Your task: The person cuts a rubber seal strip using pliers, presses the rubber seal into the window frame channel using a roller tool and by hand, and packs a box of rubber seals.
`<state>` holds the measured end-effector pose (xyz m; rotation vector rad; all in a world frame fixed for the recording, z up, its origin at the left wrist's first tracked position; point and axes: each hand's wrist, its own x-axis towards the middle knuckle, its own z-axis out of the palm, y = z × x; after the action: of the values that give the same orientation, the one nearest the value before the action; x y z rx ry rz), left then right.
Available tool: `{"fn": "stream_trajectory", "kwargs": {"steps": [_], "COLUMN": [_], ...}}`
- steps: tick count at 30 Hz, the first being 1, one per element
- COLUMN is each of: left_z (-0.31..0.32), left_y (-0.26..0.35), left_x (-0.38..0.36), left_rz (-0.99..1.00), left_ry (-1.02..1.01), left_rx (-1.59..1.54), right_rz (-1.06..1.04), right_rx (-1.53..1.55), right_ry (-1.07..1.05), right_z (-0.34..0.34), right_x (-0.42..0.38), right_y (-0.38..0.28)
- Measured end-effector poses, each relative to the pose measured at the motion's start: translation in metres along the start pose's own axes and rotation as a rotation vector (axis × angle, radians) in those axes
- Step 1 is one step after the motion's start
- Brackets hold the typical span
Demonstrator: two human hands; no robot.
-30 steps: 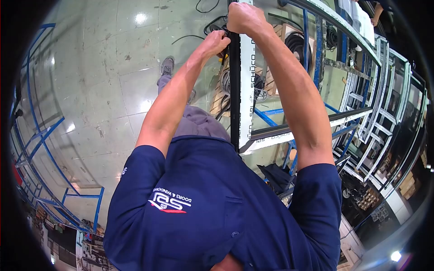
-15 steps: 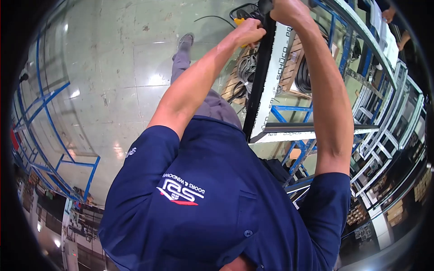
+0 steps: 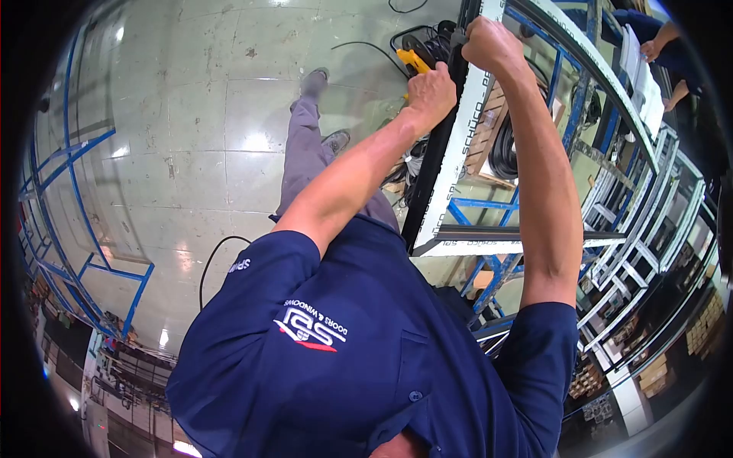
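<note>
A long window or door frame profile (image 3: 450,172), with white printed protective film and a black side, runs away from my body. My left hand (image 3: 433,93) is closed around a yellow tool (image 3: 413,61) beside the black side; the tool's kind is not clear. Across the profile, my right hand (image 3: 492,47) forms a fist on the filmed edge. A small dark grey piece (image 3: 458,37) shows at its thumb side; what the fingers grip is hidden. Nearer my body, a second filmed profile (image 3: 496,246) meets the first at a corner.
Blue metal stands (image 3: 481,204) support the frame. Coiled black cable (image 3: 504,153) lies on a wooden pallet (image 3: 479,149) below. Another person's hand (image 3: 651,50) rests by white sheeting at upper right. Blue racks (image 3: 99,252) stand left; stacked frames (image 3: 649,244) fill the right.
Both hands have moved along the profile toward my body, the yellow tool travelling with the left one. My viewpoint has shifted slightly, and more of my feet shows.
</note>
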<state>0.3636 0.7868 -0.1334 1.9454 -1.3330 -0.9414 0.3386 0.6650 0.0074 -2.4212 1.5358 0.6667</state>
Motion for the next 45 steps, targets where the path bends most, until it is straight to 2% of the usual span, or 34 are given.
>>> {"fn": "stream_trajectory", "kwargs": {"steps": [5, 11, 15, 22, 26, 30, 33, 35, 40, 43, 45], "left_z": [-0.004, -0.006, -0.003, 0.001, 0.003, 0.016, 0.014, 0.012, 0.018, 0.022, 0.022], "left_y": [0.0, 0.002, 0.004, -0.004, -0.005, -0.015, -0.014, -0.013, -0.02, -0.022, -0.02], "left_x": [0.001, -0.002, -0.008, -0.026, -0.037, -0.043, -0.048, -0.055, -0.06, -0.061, -0.066], "left_rz": [0.041, -0.06, -0.088, -0.008, 0.014, 0.111, 0.103, 0.08, 0.089, 0.07, 0.059], "left_ry": [-0.012, 0.09, 0.041, 0.05, 0.065, 0.116, 0.134, 0.114, 0.13, 0.125, 0.122], "left_rx": [0.079, 0.005, -0.079, -0.109, -0.097, -0.052, -0.108, -0.143, -0.2, -0.204, -0.218], "right_rz": [-0.003, 0.035, 0.047, 0.04, 0.024, 0.026, 0.073, 0.027, 0.018, 0.073, 0.005], "right_rx": [-0.001, 0.019, 0.034, 0.077, 0.069, 0.041, 0.04, 0.04, 0.048, 0.031, 0.008], "right_ry": [0.015, -0.057, -0.014, 0.029, 0.072, -0.022, -0.033, 0.005, 0.005, -0.027, 0.017], "right_z": [0.004, 0.003, 0.009, 0.02, 0.024, 0.027, 0.017, 0.02, 0.033, 0.024, 0.032], "right_x": [0.002, -0.021, -0.025, -0.054, -0.038, -0.073, -0.065, -0.053, -0.089, -0.07, -0.066], "right_y": [0.001, -0.007, -0.01, -0.022, -0.015, -0.023, -0.026, -0.023, -0.031, -0.032, -0.027]}}
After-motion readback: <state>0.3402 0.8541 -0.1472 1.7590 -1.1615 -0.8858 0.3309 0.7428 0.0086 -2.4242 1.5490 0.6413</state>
